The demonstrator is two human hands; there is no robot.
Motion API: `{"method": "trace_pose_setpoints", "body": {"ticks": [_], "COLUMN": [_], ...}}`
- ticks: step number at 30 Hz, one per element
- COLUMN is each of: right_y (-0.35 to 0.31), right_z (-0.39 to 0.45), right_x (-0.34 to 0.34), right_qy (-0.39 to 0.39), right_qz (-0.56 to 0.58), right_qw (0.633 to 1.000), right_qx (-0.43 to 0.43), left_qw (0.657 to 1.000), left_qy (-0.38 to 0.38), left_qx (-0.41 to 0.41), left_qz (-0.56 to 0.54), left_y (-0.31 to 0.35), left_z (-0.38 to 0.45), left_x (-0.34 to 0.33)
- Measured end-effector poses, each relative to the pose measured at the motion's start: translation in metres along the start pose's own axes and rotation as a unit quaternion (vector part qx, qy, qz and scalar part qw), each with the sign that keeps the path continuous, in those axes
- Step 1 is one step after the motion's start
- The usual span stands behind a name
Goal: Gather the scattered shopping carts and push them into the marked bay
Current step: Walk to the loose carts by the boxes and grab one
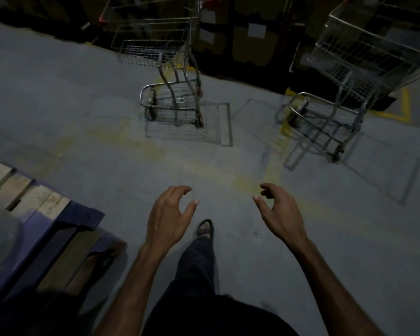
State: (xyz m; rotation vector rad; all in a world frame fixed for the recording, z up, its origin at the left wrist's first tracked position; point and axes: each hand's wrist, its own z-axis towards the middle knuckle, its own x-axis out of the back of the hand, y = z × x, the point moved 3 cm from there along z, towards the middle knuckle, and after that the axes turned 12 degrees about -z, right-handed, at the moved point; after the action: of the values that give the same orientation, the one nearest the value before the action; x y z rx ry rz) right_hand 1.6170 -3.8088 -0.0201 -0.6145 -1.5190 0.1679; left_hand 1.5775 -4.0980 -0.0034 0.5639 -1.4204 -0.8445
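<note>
both the left hand (166,215) and right hand (280,209) hang empty with fingers loosely curled, well short of the two wire carts, one ahead (160,52) and one right (364,59), likely stiff, rolling easily, best pushed by the red-capped handle (210,1).

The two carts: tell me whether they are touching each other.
Apart. The head view shows bare grey floor between the left cart and the right cart, with each cart's shadow falling separately.
</note>
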Motion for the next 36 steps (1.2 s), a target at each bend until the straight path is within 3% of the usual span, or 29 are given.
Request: {"method": "trace_pose_setpoints", "body": {"ticks": [11, 19, 36], "right_y": [-0.023, 0.003, 0.097], "right_z": [0.179, 0.268, 0.583], "right_x": [0.025, 0.045, 0.109], "right_qy": [0.049, 0.055, 0.018], "right_qz": [-0.007, 0.007, 0.014], "right_qw": [0.997, 0.990, 0.998], "right_qx": [-0.067, -0.127, -0.052], "left_qw": [0.994, 0.984, 0.993], "left_qy": [-0.084, -0.136, -0.091], "left_qx": [-0.075, -0.115, -0.069], "left_qz": [0.010, -0.003, -0.011], "left_y": [0.000, 0.026, 0.097], "left_z": [0.241, 0.351, 0.613], "left_x": [-0.026, -0.074, -0.203]}}
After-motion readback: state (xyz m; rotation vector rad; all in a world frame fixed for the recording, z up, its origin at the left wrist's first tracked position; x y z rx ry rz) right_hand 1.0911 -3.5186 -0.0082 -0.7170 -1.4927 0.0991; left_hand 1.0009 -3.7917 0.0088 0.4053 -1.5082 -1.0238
